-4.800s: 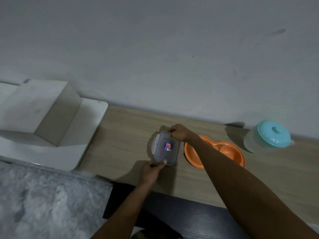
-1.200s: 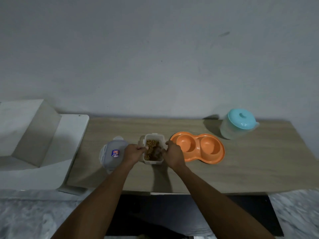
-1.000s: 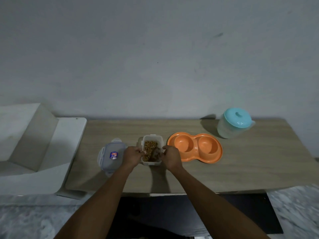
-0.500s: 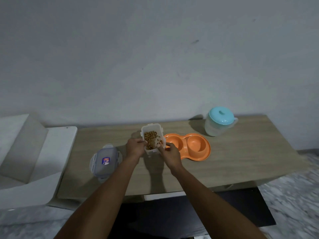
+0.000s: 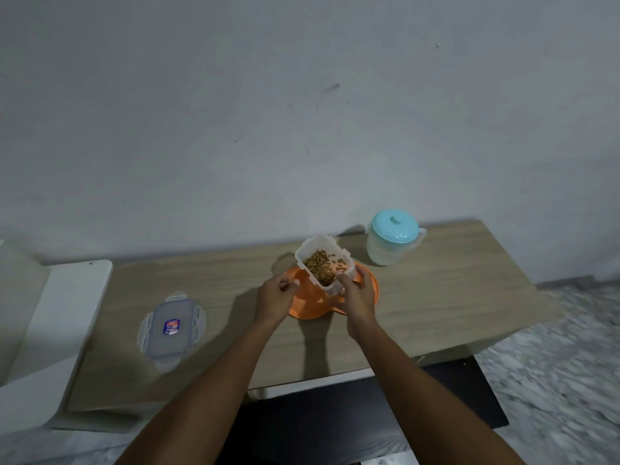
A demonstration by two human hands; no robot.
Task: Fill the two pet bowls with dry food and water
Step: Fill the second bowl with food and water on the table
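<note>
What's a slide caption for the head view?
Right hand holds open kibble container over orange double bowl; left hand beside.

Bare tabletop (image 5: 453, 297) right of bowls (image 5: 303, 305), jug (image 5: 391, 238) behind, lid (image 5: 171, 330) left.

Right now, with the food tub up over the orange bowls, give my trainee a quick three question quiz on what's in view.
1. True or false: the tub's lid lies flat on the table, left of both hands.
2. Which hand holds the food tub? A) left hand only B) right hand only C) both hands
3. Fill in: the jug near the wall has a ____ coloured lid.

Key:
1. True. It lies apart from the orange double bowl.
2. B. The right hand grasps the tub, tilted above the bowl; the left hand is loosely curled beside it, holding nothing.
3. Turquoise.
</note>
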